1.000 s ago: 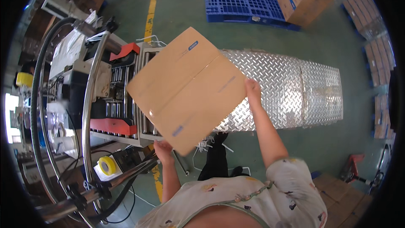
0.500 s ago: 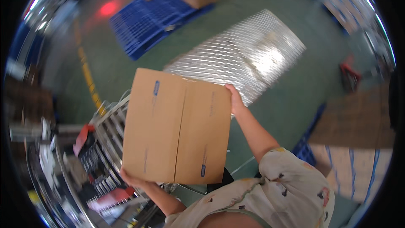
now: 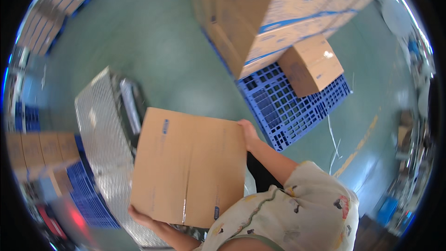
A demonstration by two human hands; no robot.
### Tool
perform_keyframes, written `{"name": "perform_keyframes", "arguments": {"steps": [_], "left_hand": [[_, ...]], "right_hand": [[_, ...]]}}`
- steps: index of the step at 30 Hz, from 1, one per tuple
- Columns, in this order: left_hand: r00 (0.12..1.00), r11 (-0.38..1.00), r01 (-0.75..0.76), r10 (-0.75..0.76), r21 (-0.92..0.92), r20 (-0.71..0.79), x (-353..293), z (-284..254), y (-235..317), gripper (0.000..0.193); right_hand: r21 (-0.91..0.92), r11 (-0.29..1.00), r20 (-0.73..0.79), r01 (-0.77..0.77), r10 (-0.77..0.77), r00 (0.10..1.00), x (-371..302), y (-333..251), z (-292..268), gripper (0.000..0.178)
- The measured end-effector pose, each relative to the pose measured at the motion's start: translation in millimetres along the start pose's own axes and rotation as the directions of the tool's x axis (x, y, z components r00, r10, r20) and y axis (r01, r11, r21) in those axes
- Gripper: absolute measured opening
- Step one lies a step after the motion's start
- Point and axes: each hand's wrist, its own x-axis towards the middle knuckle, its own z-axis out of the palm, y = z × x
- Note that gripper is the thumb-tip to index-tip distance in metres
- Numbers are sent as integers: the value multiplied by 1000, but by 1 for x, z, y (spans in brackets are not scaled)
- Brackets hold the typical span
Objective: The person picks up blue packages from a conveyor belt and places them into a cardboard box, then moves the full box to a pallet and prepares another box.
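Note:
A closed cardboard box (image 3: 186, 165) with a seam down its top is held in front of my body. My left hand (image 3: 141, 217) grips its near left corner. At the far right corner, my right hand (image 3: 250, 135) wraps round the edge. The fingertips of both hands are partly hidden by the box. Below and to the left of the box lies a silvery, diamond-patterned metal sheet (image 3: 100, 118). Ahead on the right, a blue plastic pallet (image 3: 272, 111) carries a single carton (image 3: 313, 65) beside a tall strapped stack of cartons (image 3: 297, 14).
A second blue pallet (image 3: 90, 195) sits left of the metal sheet, near more stacked cartons (image 3: 44, 151). Loose white straps (image 3: 333, 139) lie on the green floor by the right pallet. A yellow line (image 3: 357, 151) runs along the floor at right. Shelving with goods (image 3: 409, 158) stands far right.
My body has turned to the right with the box still in both hands. The metal sheet has shifted to the left of the view, and the pallet with the strapped stack now lies ahead.

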Motion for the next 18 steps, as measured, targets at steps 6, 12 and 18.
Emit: {"name": "perform_keyframes", "arguments": {"steps": [6,12,18], "left_hand": [[796,969,235,-238,78,557,6,206,-146,34],[592,954,165,-299,251,749,-94,379,-224,27],[516,893,104,-424,437,744,-90,457,-365,38]], "right_hand": [[385,908,-402,164,6,915,-33,-136,-172,38],[457,710,-582,536,-216,784,-44,-190,-274,34],[124,773,-700,623,-377,607,85,-202,-338,44]]}}
